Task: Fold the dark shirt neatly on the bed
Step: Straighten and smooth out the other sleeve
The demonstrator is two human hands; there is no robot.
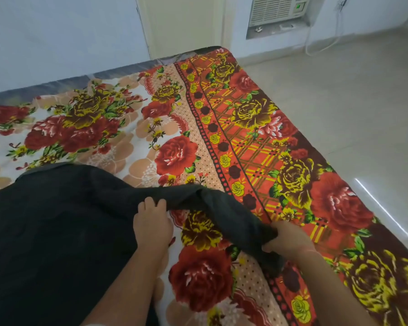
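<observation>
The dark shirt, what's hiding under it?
Under the dark shirt lies the flowery bedsheet, showing all around it. The left hand and right hand lift one sleeve. Anything else beneath stays covered.

I see a plain charcoal-black shirt [57, 220] on a bedspread [257, 128] printed with red and yellow roses, orange lattice border; pale grey floor [351, 90].

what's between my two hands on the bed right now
In the head view, a raised dark sleeve of the shirt spans from the left hand to the right hand; the floral bedspread shows below.
</observation>
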